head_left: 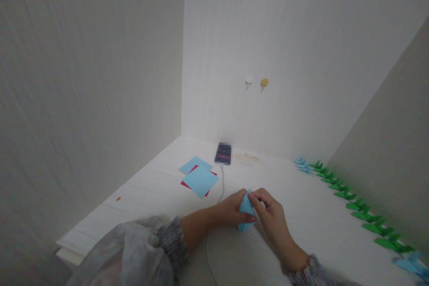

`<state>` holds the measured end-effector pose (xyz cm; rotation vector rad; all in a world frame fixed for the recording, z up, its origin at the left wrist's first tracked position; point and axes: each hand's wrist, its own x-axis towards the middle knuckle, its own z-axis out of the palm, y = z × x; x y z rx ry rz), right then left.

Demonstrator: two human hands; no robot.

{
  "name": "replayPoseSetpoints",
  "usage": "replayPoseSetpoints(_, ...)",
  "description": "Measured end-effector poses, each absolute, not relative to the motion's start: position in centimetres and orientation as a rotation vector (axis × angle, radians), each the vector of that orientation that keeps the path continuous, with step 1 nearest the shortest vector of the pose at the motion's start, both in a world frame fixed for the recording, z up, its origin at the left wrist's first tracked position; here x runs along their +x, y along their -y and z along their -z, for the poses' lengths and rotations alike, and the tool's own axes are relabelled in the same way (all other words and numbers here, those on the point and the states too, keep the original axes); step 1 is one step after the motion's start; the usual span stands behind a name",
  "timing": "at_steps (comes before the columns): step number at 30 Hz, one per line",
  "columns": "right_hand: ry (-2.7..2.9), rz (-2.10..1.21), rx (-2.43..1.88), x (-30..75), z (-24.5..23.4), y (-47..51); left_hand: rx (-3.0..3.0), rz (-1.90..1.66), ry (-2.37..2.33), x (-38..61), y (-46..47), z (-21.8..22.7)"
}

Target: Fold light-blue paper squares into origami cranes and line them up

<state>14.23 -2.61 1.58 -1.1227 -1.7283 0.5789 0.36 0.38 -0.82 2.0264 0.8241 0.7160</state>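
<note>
A light blue folded paper piece [246,209] stands on edge on the white table [157,183], pinched from both sides. My left hand [231,210] grips its left side with closed fingers. My right hand [271,214] pinches its right side and top edge. Both wrists rest low over the table near its front.
A small stack of blue and red paper squares [199,178] lies behind my hands. A dark small device [223,153] with a white cable [221,183] sits near the back wall. A row of green folded pieces [355,208] with blue ones [303,165] lines the right wall.
</note>
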Motion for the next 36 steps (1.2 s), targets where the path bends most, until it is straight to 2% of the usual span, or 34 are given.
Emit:
replayPoseSetpoints(23, 1.558, -0.743, -1.083, 14.51, -1.19, 2.4, 1.967, -0.782, -0.373, 0.42, -0.14, -0.2)
replayPoseSetpoints(36, 1.478, -0.581, -1.222, 15.07, -1.41, 2.14, 1.921, -0.6, -0.578, 0.23, -0.27, 0.68)
